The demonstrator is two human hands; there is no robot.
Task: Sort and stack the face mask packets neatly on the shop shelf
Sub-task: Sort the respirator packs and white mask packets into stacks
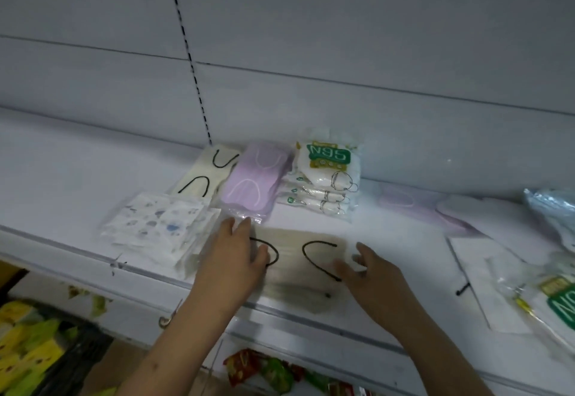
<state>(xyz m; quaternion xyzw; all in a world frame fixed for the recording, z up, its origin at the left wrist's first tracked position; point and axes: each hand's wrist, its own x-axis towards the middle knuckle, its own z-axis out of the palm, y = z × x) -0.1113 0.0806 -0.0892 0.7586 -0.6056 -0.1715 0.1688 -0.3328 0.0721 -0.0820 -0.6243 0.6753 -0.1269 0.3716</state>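
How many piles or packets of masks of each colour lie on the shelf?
Cream with black loops: 2
Lilac: 2
White N95: 2
Patterned white: 1
Blurred clear bag at far right: 1
Total: 8

N95 stack [323, 184] lies right of two stacks [230, 177], behind front packet [298, 261].

A cream packet with black ear loops [298, 258] is seen lying at the front of the white shelf [77, 184], with the left hand [231, 258] laid flat on its left end and the right hand [370, 274] resting on its right end, fingers straight. Behind it, a cream stack [205, 174], a lilac stack [255, 184] and an N95 stack [326, 177] are ranged side by side, and a patterned white packet [158, 227] is placed just left of the left hand. Further right, what appear to be loose lilac and N95 packets [560, 302] are blurred.
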